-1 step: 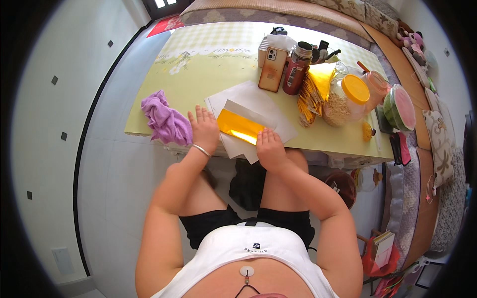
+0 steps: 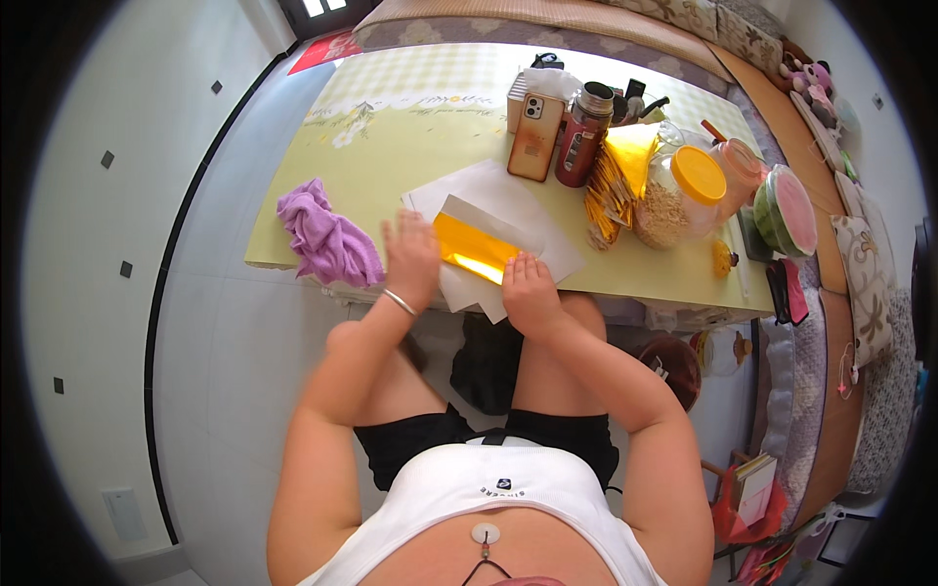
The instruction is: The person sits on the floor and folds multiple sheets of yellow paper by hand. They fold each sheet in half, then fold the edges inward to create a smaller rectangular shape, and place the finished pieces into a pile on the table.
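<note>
White top point(image 2: 420, 503), worn by seated person, nearest item; black shorts point(image 2: 562, 444) just beyond.

R. hand point(image 2: 531, 293): at near edge of worktop point(image 2: 313, 161). Fingers together, gently bent, laid on R. end of gold foil sheet; thumb hidden, so can't tell if it pinches or only presses.

L. hand point(image 2: 413, 256): blurred, fingers extended, approx. flat, nothing seen in grip. Sits just beside L. end of same sheet; contact w/ foil or paper can't be told.

Gold foil sheet point(image 2: 473, 246), qty 1: long narrow strip, pale band along far side. Lies betw. the hands, a little beyond the R. one. Long axis slants from far L. to near R., so each short end faces a hand; R. hand is the nearer, being on it.

White paper point(image 2: 559, 256): under foil, corners sticking out, incl. one toward near edge.

Purple cloth point(image 2: 327, 234): crumpled, L. of L. hand, near L. corner of worktop.

R. side, farther back: cut watermelon point(image 2: 788, 213), far R.; clear jar w/ yellow lid point(image 2: 700, 176), part-filled w/ pale grains; stack of folded gold pcs point(image 2: 630, 161), L. of jar, well apart from foil in use.

Farther still: phone point(image 2: 536, 137), upright, next to dk. red flask point(image 2: 583, 142).

Rearmost: couch point(image 2: 547, 18), beyond worktop's far edge.
</note>
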`<action>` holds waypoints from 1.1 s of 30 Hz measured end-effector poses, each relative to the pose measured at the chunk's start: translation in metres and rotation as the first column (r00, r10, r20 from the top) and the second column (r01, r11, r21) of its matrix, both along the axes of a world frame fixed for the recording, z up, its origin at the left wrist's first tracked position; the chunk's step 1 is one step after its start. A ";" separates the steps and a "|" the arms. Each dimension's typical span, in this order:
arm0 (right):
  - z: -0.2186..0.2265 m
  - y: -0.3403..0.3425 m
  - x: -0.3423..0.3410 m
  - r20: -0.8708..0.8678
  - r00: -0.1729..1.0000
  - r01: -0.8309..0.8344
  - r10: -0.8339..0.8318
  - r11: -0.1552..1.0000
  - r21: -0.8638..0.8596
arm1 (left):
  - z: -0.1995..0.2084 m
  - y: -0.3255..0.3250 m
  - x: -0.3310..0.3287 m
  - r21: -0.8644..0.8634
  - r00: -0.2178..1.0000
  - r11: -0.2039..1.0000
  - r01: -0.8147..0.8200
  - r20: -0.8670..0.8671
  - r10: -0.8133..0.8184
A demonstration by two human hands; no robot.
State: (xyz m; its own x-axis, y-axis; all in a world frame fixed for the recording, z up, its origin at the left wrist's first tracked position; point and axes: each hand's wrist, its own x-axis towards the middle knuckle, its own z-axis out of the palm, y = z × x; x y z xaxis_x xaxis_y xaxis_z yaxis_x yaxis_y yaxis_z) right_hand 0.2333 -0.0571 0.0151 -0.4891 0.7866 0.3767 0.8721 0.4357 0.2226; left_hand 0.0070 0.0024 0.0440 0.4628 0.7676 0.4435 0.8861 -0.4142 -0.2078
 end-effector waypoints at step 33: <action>-0.011 0.000 -0.010 -0.479 0.877 -0.128 0.015 0.971 -0.203 | -0.024 -0.002 0.073 -0.266 0.765 0.963 0.032 0.627 0.148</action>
State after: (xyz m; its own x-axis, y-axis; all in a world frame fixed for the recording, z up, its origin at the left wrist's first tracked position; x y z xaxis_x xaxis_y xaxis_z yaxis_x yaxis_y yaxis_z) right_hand 0.2231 -0.0569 0.0044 -0.3553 0.8464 0.3966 0.8126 0.4894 -0.3165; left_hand 0.0804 0.0001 0.0203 0.0930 0.9072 0.4104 0.7983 -0.3142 0.5138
